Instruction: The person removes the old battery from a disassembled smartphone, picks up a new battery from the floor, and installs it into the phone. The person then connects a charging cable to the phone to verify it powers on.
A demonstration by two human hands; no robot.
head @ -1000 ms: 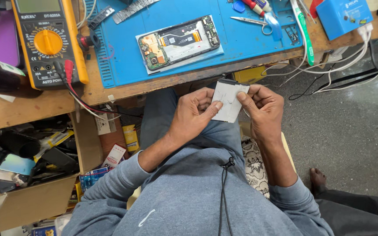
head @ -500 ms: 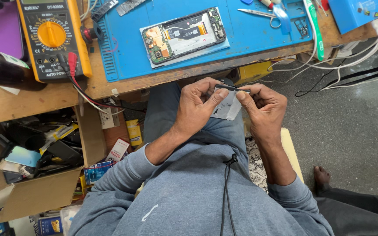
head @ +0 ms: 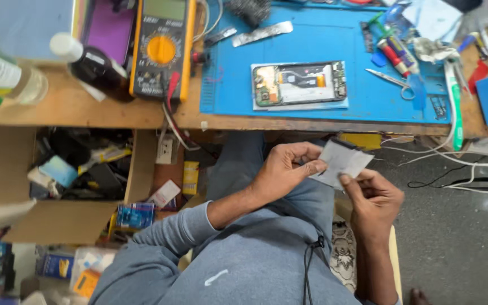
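Wooden bench with a blue work mat (head: pixel 323 34) is stretching across the top of my view, and I am taking that mat as my landmark. Below the mat's near edge, over the lap, I am seeing both hands holding a small pale flat piece (head: pixel 343 162), thin like a card or film with a dark strip along its upper edge. My left hand (head: pixel 283 172) is pinching its left edge between thumb and forefinger; my right hand (head: pixel 374 200) is nipping its lower right corner with thumb and fingertips pressed together. I am judging the piece to be very light, thin and easy to crease, so the edges and corners look the safest places to hold it.

On the mat an opened phone (head: pixel 299 85) is lying with its insides showing. Toward the mat's right side, scissors (head: pixel 393 82) and a red-handled tool (head: pixel 393 55) are lying. Just left of the mat a yellow multimeter (head: pixel 162 48) is lying, its leads hanging over the bench edge. Further left, a dark bottle (head: pixel 88 65) is lying on its side. Right of the mat, white cables (head: pixel 470 155) are trailing off the bench. Nothing is crowding the hands.
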